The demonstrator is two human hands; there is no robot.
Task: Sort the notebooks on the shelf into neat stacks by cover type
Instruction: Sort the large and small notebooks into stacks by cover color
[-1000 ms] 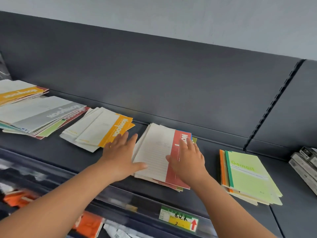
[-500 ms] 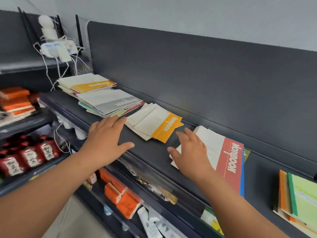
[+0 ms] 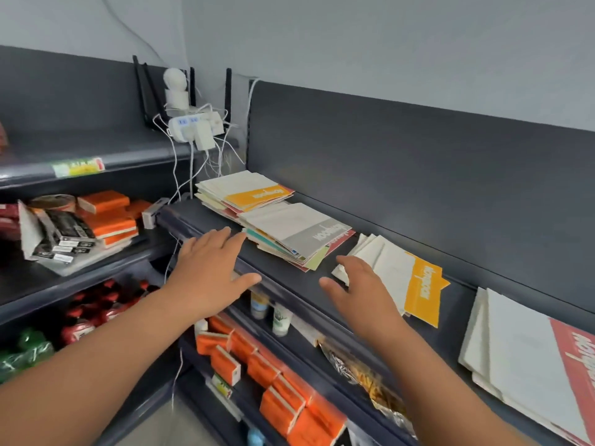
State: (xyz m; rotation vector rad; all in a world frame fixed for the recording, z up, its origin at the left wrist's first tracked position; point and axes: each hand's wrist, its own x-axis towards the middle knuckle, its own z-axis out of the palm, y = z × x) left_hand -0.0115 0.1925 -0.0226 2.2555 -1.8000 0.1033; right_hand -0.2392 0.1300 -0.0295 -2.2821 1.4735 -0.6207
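Note:
On the dark shelf (image 3: pixel 289 284) lie several notebook piles. Farthest left is a pile topped by an orange-banded cover (image 3: pixel 248 191). Beside it sits a messy pile with a grey-banded cover (image 3: pixel 299 230) on top and mixed colours under it. Further right is an orange-banded stack (image 3: pixel 402 278), then a red-banded stack (image 3: pixel 534 355) at the frame's right edge. My left hand (image 3: pixel 209 272) hovers with fingers spread over the shelf's front edge, just left of the grey pile. My right hand (image 3: pixel 360 288) is spread too, over the near corner of the orange stack. Neither holds anything.
A power strip with white plugs and cables (image 3: pixel 193 127) hangs at the shelf's left end. Lower shelves hold orange boxes (image 3: pixel 277 391), small bottles (image 3: pixel 273 313) and a foil packet (image 3: pixel 363 371). The left-hand shelving carries orange boxes (image 3: pixel 109 217) and dark packs (image 3: pixel 61 233).
The view has swung left along the shelf. Both hands left the red-banded stack and moved left, now open near the grey-topped pile and the orange stack.

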